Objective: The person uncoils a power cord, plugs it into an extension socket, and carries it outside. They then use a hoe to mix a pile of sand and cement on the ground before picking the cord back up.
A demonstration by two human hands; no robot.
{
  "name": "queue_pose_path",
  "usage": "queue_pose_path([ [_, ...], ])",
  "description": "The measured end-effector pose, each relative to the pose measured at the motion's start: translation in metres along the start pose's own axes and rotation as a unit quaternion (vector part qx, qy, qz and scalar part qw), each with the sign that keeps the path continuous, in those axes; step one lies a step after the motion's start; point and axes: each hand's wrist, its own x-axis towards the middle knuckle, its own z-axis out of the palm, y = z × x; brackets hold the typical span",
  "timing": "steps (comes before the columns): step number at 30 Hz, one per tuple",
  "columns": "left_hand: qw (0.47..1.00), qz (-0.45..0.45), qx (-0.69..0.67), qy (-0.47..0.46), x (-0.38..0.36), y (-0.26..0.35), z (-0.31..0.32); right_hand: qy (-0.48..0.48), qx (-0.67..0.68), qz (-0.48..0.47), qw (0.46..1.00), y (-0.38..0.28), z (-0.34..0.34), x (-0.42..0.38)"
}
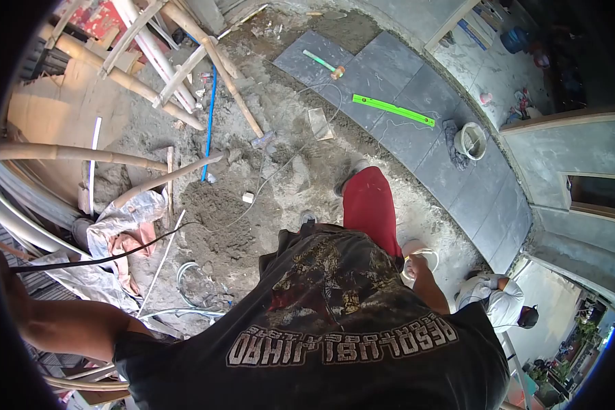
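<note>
My left hand [15, 290] is at the dark left edge of the head view, with its fingers closed around a black cable [109, 257]. The cable stretches right and thins toward the sandy ground. Down by my right leg, my right hand [422, 264] grips the rim or handle of a white bucket [430, 254]; my arm hides part of it. Farther forward, a green spirit level [393, 110] and a mallet [326, 65] with a green handle lie on dark grey floor tiles [451, 160].
A second bucket [471, 141] stands on the tiles beside a dark cloth [453, 140]. Bamboo poles [116, 72], a blue pipe [210, 126] and a hammer [262, 139] lie to the left. A person in a light shirt [499, 301] bends down at right.
</note>
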Motion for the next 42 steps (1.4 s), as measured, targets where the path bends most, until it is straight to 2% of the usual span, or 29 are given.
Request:
queue_pose_path([
  [1, 0.999, -0.024, -0.014, -0.038, 0.004, -0.008, 0.028, 0.002, 0.005, 0.006, 1.000, 0.000, 0.004, 0.002],
  [2, 0.956, -0.128, -0.014, 0.265, -0.006, 0.008, 0.116, 0.004, 0.007, 0.011, 1.000, -0.004, 0.005, 0.005],
  [3, 0.952, -0.163, 0.006, 0.257, 0.001, 0.001, 0.140, -0.019, 0.028, 0.013, 0.999, -0.009, 0.002, 0.011],
  [5, 0.978, -0.158, 0.005, 0.135, 0.017, -0.028, 0.163, -0.068, 0.060, 0.013, 0.996, -0.027, -0.005, 0.031],
  [9, 0.987, -0.135, 0.013, -0.088, 0.059, -0.089, 0.179, -0.039, 0.030, 0.000, 0.999, -0.118, -0.021, 0.046],
  [10, 0.984, -0.164, 0.028, -0.057, 0.060, -0.091, 0.194, -0.067, -0.016, -0.101, 0.992, -0.127, -0.038, 0.073],
  [12, 0.976, -0.211, 0.053, -0.022, 0.063, -0.076, 0.226, -0.027, 0.049, 0.029, 0.998, -0.231, -0.042, 0.038],
  [13, 0.971, -0.234, 0.056, -0.010, 0.064, -0.072, 0.238, -0.011, 0.083, 0.010, 0.996, -0.272, -0.045, 0.048],
  [14, 0.967, -0.247, 0.055, 0.001, 0.063, -0.066, 0.248, -0.020, -0.008, -0.036, 0.999, -0.311, -0.062, 0.072],
  [15, 0.963, -0.262, 0.055, 0.015, 0.060, -0.061, 0.257, -0.033, 0.005, -0.074, 0.997, -0.362, -0.071, 0.074],
  [16, 0.963, -0.263, 0.061, 0.001, 0.058, -0.056, 0.264, 0.029, 0.002, -0.165, 0.986, -0.417, -0.063, 0.052],
  [18, 0.958, -0.284, 0.052, -0.005, 0.049, -0.052, 0.270, -0.013, 0.038, -0.232, 0.972, -0.510, -0.074, 0.059],
  [19, 0.958, -0.283, 0.041, -0.005, 0.044, -0.052, 0.276, -0.038, 0.065, -0.267, 0.961, -0.548, -0.073, 0.062],
  [22, 0.954, -0.297, 0.038, -0.024, 0.032, -0.056, 0.287, -0.012, -0.009, -0.371, 0.929, -0.636, -0.051, 0.041],
  [24, 0.955, -0.289, 0.053, -0.051, 0.024, -0.060, 0.305, -0.020, -0.042, -0.409, 0.912, -0.662, -0.027, 0.024],
  [27, 0.949, -0.300, 0.054, -0.084, 0.013, -0.079, 0.324, -0.035, -0.130, -0.391, 0.910, -0.660, 0.004, 0.012],
  [31, 0.934, -0.352, 0.000, -0.062, 0.009, -0.113, 0.351, -0.066, -0.257, -0.289, 0.920, -0.620, 0.025, 0.015],
  [33, 0.929, -0.364, -0.025, -0.060, 0.012, -0.135, 0.362, -0.182, -0.270, -0.227, 0.918, -0.605, 0.016, 0.099],
  [34, 0.928, -0.364, -0.037, -0.063, 0.015, -0.147, 0.368, -0.147, -0.324, -0.241, 0.903, -0.617, 0.028, 0.067],
  [36, 0.924, -0.371, -0.061, -0.070, 0.027, -0.171, 0.380, -0.113, -0.335, -0.265, 0.897, -0.637, 0.058, 0.006],
  [39, 0.924, -0.367, -0.058, -0.088, 0.049, -0.217, 0.396, -0.078, -0.203, -0.253, 0.943, -0.709, 0.113, 0.011],
  [42, 0.910, -0.393, -0.075, -0.112, 0.082, -0.265, 0.414, -0.081, -0.184, -0.364, 0.909, -0.809, 0.198, -0.038],
])
